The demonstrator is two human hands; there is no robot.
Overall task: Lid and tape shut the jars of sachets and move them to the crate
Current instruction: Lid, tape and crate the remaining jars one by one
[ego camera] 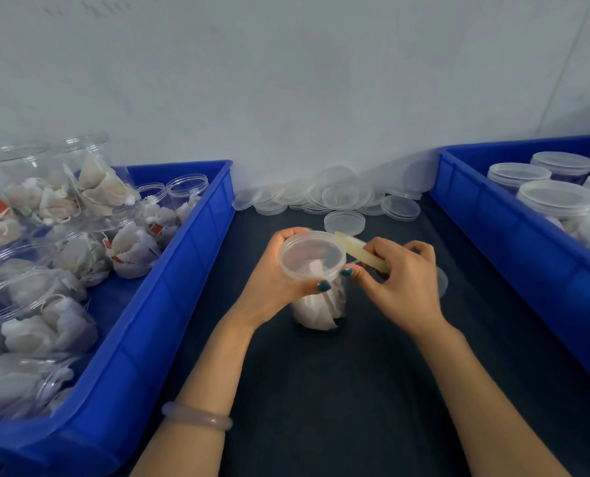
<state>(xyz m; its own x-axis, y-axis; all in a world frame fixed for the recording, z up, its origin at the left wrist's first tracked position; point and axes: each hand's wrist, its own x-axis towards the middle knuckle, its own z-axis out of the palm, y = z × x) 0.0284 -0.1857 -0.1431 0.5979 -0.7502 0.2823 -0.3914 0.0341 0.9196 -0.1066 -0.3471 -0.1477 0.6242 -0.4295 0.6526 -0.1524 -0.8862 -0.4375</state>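
A clear jar of white sachets stands on the dark table, capped by a translucent lid. My left hand grips the lid's rim from the left, thumb on the near edge. My right hand holds a pale yellowish roll of tape against the lid's right side. The blue crate on the right holds several lidded jars.
The blue crate on the left is full of open jars of sachets. A pile of loose lids lies along the wall behind the jar. The white wall rises just beyond the table.
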